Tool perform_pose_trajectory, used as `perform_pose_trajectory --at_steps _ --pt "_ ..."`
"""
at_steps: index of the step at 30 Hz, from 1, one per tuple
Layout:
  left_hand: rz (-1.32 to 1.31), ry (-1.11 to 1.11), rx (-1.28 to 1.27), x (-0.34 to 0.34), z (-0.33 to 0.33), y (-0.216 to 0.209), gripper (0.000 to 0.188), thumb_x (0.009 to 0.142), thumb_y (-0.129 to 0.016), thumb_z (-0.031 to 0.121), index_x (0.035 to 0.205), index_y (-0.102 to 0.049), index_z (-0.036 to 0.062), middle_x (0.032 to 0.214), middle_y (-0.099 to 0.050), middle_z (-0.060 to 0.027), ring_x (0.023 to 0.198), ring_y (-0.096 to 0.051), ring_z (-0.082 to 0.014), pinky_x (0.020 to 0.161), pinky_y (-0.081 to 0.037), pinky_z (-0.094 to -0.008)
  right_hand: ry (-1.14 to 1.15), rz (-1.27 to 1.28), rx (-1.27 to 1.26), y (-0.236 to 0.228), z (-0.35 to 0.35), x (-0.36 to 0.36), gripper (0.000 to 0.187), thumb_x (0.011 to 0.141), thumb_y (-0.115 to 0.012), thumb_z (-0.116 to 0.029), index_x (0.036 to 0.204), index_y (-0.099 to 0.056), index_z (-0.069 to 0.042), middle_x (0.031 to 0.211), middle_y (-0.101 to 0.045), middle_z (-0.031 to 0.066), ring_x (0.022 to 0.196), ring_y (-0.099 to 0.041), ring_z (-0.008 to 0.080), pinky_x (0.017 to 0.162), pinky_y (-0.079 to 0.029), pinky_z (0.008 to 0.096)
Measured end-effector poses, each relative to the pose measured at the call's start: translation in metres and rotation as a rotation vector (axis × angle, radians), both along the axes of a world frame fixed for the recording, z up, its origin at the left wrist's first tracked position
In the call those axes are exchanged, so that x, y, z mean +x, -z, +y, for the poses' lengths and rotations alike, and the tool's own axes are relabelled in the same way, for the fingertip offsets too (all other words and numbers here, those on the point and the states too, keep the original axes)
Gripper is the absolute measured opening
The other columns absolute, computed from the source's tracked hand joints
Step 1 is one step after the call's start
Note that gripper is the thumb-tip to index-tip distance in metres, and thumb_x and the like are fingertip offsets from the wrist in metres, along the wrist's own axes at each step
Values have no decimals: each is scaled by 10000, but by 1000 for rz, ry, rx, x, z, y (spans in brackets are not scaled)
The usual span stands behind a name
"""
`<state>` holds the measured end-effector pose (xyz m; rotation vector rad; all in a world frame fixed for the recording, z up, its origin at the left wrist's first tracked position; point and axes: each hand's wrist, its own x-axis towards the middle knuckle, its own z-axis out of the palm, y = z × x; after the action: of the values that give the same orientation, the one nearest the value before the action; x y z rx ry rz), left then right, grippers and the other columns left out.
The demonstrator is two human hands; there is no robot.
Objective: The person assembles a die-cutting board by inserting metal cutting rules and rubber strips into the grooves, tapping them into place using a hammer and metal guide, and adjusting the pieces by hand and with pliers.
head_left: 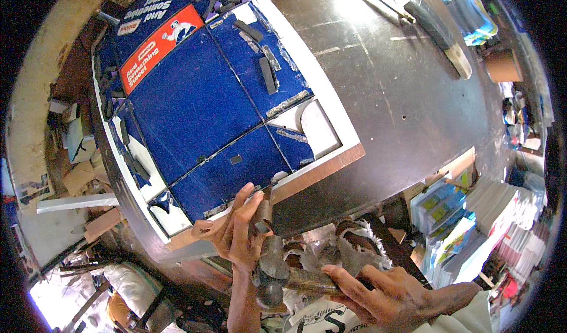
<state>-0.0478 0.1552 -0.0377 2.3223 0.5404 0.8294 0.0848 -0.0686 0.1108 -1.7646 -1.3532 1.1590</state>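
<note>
A large blue panel (189,103) with a white frame and a red printed strip (159,49) lies before me. Along its near side runs a bare wooden edge (319,170). My left hand (236,232) is at that edge, fingers closed round a short, dark, block-like piece (263,216) whose kind I cannot make out. My right hand (384,294) grips the handle of a ball-peen hammer (273,265). The hammer's head is just below the dark piece, close to my left wrist. Grey foam strips (267,76) lie along the panel's sides.
The panel rests on a dark tabletop (401,114). A long dark tool with a wooden end (440,38) lies at the far right. Stacks of printed sheets (472,221) stand at the right. Wood offcuts (77,203) and clutter lie at the left.
</note>
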Motion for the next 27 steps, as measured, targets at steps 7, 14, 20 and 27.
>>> perform_pose_trajectory --at_steps 7,14,20,27 --pt "159 147 49 -21 18 12 262 893 -623 164 1072 -618 -28 1024 -683 -206 978 -673 -318 876 -533 -372 -51 -302 -12 -22 20 14 443 789 -769 -196 1186 -661 -31 769 -622 35 523 -466 56 349 -344 228" --pt "102 140 -157 -17 13 44 297 844 -639 93 1114 -634 -28 1148 -634 -185 1093 -608 -324 972 -466 -391 -1 -261 -22 -18 21 20 473 792 -773 -181 1212 -634 -13 693 -537 24 490 -492 83 348 -375 272" --pt "112 162 -190 -2 -1 17 270 784 -704 35 1051 -673 12 1064 -691 -170 958 -684 -251 865 -520 -312 -11 -434 -7 -9 18 19 504 773 -783 -182 1220 -629 -6 696 -554 15 490 -478 71 358 -380 243" --pt "66 11 -11 5 -2 0 297 791 -725 135 1055 -671 8 1051 -700 -174 915 -706 -258 828 -540 -331 10 -392 -60 -4 23 12 495 811 -736 -176 1249 -592 5 850 -598 46 545 -494 66 374 -392 243"
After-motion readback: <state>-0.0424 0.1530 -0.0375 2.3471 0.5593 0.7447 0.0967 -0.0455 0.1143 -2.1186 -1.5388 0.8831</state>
